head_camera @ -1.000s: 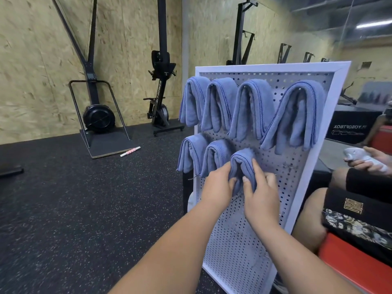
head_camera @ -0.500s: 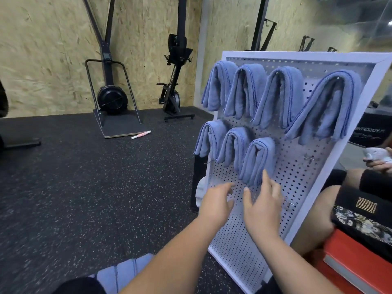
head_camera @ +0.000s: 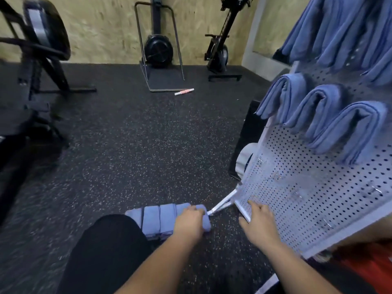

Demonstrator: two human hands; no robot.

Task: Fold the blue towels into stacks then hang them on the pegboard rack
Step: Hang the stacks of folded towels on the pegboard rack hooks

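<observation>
Towels (head_camera: 158, 219), folded and blue, lie side by side in a row on the speckled black floor (head_camera: 127, 145) just past my knee (head_camera: 106, 251). My left hand (head_camera: 191, 222) is down on the right end of that row, fingers curled over the end towel (head_camera: 206, 221) and gripping it. My right hand (head_camera: 257, 223) hangs by the lower corner of the white pegboard rack (head_camera: 297, 187), fingers loose and spread, holding nothing; whether they touch the frame I cannot tell. More blue towels (head_camera: 347, 128) are draped over pegs higher on the rack.
</observation>
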